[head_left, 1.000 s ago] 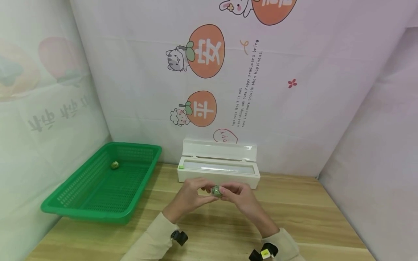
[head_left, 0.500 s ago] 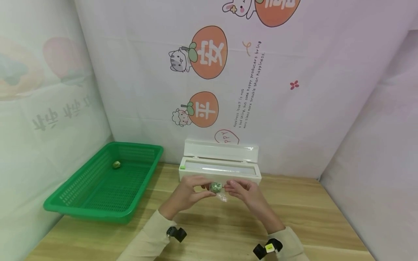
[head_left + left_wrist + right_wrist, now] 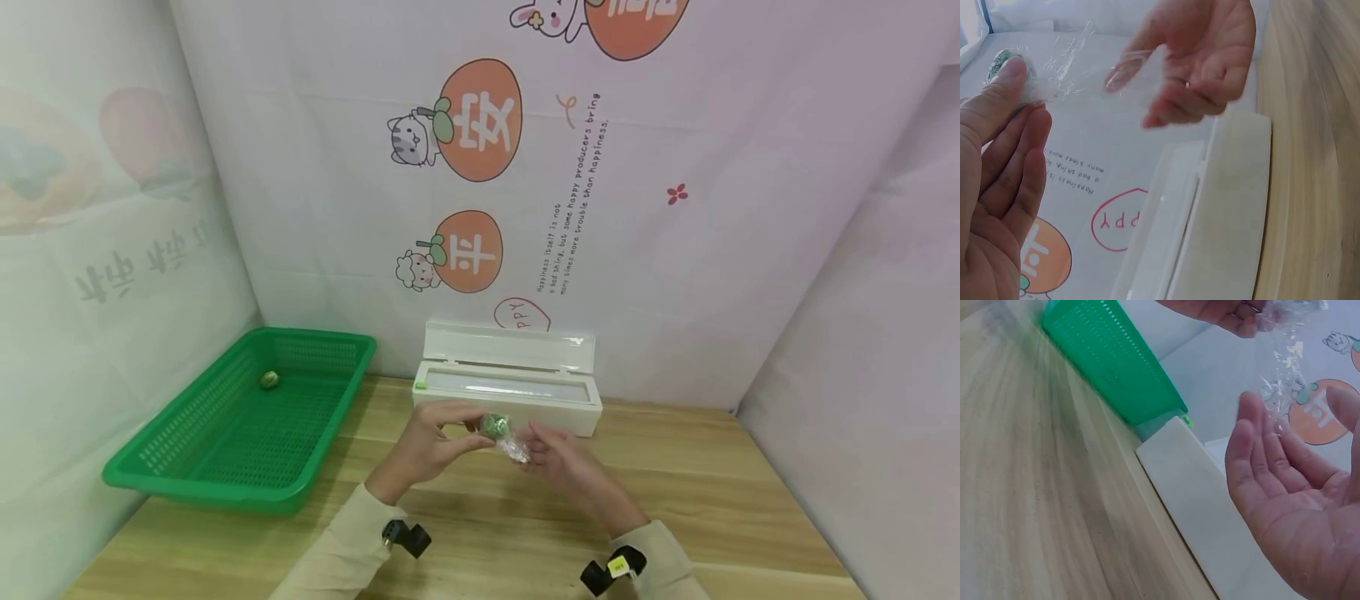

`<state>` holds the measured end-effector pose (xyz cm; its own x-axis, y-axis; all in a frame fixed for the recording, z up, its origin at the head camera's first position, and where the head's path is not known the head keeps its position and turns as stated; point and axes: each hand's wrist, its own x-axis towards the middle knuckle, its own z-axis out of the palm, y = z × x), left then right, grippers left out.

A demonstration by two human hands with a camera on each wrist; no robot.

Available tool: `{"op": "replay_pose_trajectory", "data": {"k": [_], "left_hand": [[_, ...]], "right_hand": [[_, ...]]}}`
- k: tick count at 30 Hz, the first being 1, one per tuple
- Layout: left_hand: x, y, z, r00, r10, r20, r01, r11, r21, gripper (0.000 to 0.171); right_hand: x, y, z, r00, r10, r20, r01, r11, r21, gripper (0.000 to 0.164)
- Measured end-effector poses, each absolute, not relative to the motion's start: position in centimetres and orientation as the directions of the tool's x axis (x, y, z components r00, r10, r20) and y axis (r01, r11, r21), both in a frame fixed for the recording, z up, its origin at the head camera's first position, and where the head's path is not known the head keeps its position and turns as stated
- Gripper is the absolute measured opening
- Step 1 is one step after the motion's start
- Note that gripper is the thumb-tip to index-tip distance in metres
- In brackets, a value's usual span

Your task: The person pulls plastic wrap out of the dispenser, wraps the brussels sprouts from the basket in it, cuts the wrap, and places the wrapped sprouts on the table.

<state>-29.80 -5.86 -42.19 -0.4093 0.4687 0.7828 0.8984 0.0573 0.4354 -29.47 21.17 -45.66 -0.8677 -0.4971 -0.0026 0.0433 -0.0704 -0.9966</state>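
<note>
My left hand [image 3: 427,446] pinches a small mottled green ball [image 3: 495,426] wrapped in clear cling film, between thumb and fingertips above the table. From the ball a loose, crinkled tail of cling film [image 3: 514,450] stretches toward my right hand [image 3: 573,467]. In the right wrist view that hand [image 3: 1310,519] is palm up, its fingers relaxed and the thumb well apart. The film's end [image 3: 1279,419] lies right at its fingertips. The left wrist view shows the left thumb over the wrapped ball [image 3: 1004,65], covering part of it.
Behind the hands stands a white cling film dispenser [image 3: 510,414], its lid [image 3: 510,347] raised. A green plastic basket [image 3: 225,502] sits at the left, with one small greenish ball [image 3: 269,380] inside. White printed cloth [image 3: 330,208] surrounds the wooden table [image 3: 675,492] on three sides.
A second ago both hands held the ball together. The right hand has since come away and turned palm up, and the film tail now shows between the hands. The left hand keeps its pinch.
</note>
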Motion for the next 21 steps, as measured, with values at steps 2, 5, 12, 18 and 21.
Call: {"op": "replay_pose_trajectory", "data": {"k": [2,5,12,18,21], "left_hand": [[-30.0,-6.1,-42.2,-0.411,0.465,0.784,0.900,0.072,0.429,0.032],[-30.3,-6.6,-42.3,-0.421,0.470,0.776,0.902,0.125,0.413,0.034],[-30.9,-7.3,-42.7,-0.413,0.509,0.756,0.911,0.227,0.345,0.035],[-31.5,-7.2,-43.6,-0.326,0.556,0.764,0.942,0.261,0.211,0.032],[-31.8,-7.1,-44.1,-0.249,0.587,0.770,0.949,0.309,0.071,0.033]], "right_hand": [[-29.5,21.4,-45.5,-0.879,-0.478,0.004,0.048,-0.097,-0.994,0.026],[-29.5,21.7,-45.2,-0.906,-0.423,0.025,-0.008,-0.042,-0.999,0.012],[-29.0,22.2,-43.8,-0.940,-0.331,0.084,-0.163,0.219,-0.962,0.032],[-28.3,22.4,-42.7,-0.948,-0.285,0.141,-0.239,0.348,-0.906,0.028],[-28.1,22.4,-42.3,-0.951,-0.267,0.155,-0.253,0.388,-0.886,0.024]]}}
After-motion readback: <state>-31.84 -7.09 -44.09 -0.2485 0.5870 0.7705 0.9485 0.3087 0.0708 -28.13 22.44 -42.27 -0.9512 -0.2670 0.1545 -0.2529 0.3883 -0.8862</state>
